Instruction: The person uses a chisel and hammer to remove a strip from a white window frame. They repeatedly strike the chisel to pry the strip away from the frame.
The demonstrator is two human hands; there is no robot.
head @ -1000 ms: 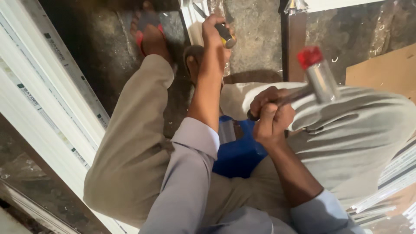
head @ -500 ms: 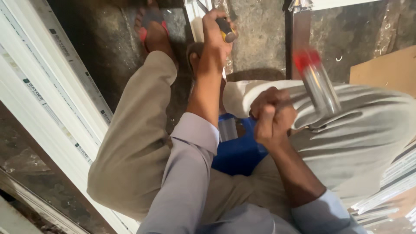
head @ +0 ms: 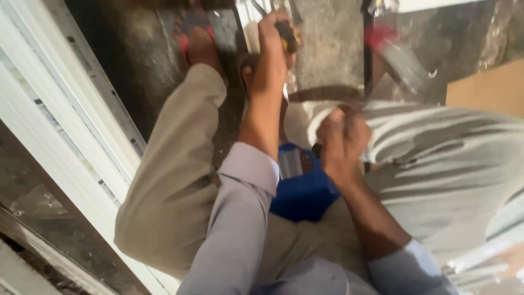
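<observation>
I squat over a dark stone floor. My left hand [head: 271, 50] reaches forward between my knees, closed around a tool with a black and yellow handle [head: 286, 37], its metal tip pointing at the floor near white strips. My right hand [head: 343, 143] grips the handle of a hammer [head: 397, 57], whose grey metal head with a red end is raised and motion-blurred above my right knee. A blue object [head: 303, 191] lies below, between my legs.
Long white plastic frame profiles [head: 71, 125] run diagonally along the left. My foot in a red sandal [head: 196, 41] rests on the floor at top. A brown board [head: 486, 87] lies at the right. More white profiles [head: 480, 262] sit bottom right.
The hammer head has swung and now blurs, a little lower and nearer the tool in my left hand. The view has shifted slightly; my left hand holds steady.
</observation>
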